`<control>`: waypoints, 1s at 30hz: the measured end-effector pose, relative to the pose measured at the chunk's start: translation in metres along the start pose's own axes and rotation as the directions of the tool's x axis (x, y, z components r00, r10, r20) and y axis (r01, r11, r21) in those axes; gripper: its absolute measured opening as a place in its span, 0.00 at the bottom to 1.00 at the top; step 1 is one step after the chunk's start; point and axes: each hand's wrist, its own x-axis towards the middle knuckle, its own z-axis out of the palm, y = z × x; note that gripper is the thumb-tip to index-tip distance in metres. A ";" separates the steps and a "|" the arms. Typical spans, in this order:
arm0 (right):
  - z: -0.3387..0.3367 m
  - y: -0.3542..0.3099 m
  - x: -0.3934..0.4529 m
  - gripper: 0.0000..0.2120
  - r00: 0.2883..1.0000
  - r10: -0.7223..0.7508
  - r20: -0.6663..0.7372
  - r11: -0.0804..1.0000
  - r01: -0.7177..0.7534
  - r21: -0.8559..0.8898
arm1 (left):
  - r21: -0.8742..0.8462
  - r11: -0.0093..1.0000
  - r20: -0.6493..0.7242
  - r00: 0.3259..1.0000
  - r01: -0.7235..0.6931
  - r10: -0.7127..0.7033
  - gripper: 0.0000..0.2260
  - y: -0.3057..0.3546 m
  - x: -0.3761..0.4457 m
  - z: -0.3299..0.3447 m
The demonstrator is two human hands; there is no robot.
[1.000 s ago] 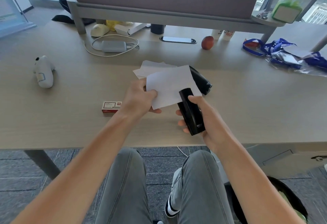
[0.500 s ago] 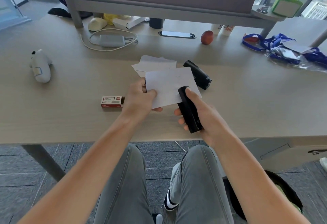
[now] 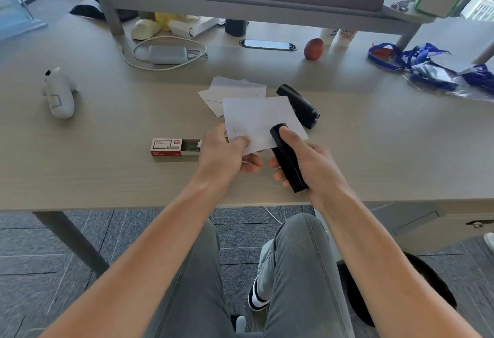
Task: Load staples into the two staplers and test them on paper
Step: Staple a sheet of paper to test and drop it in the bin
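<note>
My left hand [image 3: 227,150] pinches the near left corner of a white sheet of paper [image 3: 256,121], held above the desk. My right hand [image 3: 307,161] grips a black stapler [image 3: 287,162], thumb on its front end, with the stapler's mouth over the sheet's near right edge. A second black stapler [image 3: 300,105] lies on the desk just behind the sheet. More white sheets [image 3: 235,91] lie flat behind it. A red and white staple box [image 3: 175,146] lies slid open to the left of my left hand.
On the wooden desk [image 3: 107,166] are a white toy [image 3: 58,94] at far left, a grey charger with white cable [image 3: 165,54], an apple [image 3: 313,48], and blue lanyards with plastic bags [image 3: 433,67] at far right. A grey shelf [image 3: 240,9] spans the back.
The sheet and stapler have shifted slightly away from me over the desk. My thumb has moved onto the stapler's front end. The camera has tilted a little.
</note>
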 end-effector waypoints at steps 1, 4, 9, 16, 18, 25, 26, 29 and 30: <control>0.000 0.000 0.000 0.24 1.000 0.003 -0.002 1.000 -0.003 -0.002 | 0.019 1.000 -0.004 1.000 -0.015 0.015 0.07 0.000 -0.001 0.001; -0.001 0.000 0.000 0.22 1.000 0.003 -0.015 1.000 -0.003 0.005 | 0.048 0.998 -0.011 0.999 -0.034 0.034 0.06 -0.001 -0.002 0.002; -0.003 -0.002 0.000 0.28 0.996 0.081 0.021 0.997 -0.081 0.004 | 0.048 0.998 -0.019 0.999 -0.027 0.028 0.07 0.000 0.000 0.000; -0.022 -0.002 0.002 0.15 0.997 -0.033 -0.064 0.922 0.005 -0.386 | -0.015 1.000 -0.125 0.992 0.002 -0.004 0.10 0.003 0.010 -0.010; -0.026 0.000 0.007 0.09 0.963 -0.240 -0.126 0.754 0.103 -0.648 | -0.027 1.000 -0.126 0.992 -0.003 -0.001 0.11 0.005 0.011 -0.011; -0.037 0.004 0.035 0.04 0.901 -0.433 0.030 0.443 0.242 -0.863 | -0.074 0.997 -0.099 0.995 0.016 -0.023 0.10 0.013 0.007 -0.013; -0.038 0.005 0.039 0.06 0.895 -0.441 0.062 0.430 0.272 -0.861 | -0.077 0.997 -0.099 0.995 0.021 -0.029 0.09 0.013 0.006 -0.013; -0.041 0.006 0.047 0.19 0.881 -0.456 0.129 0.403 0.333 -0.852 | -0.073 0.997 -0.090 0.996 0.021 -0.028 0.08 0.014 0.005 -0.013; -0.042 0.006 0.048 0.24 0.861 -0.494 0.120 0.423 0.359 -0.832 | -0.075 0.997 -0.085 0.996 0.022 -0.029 0.08 0.014 0.005 -0.013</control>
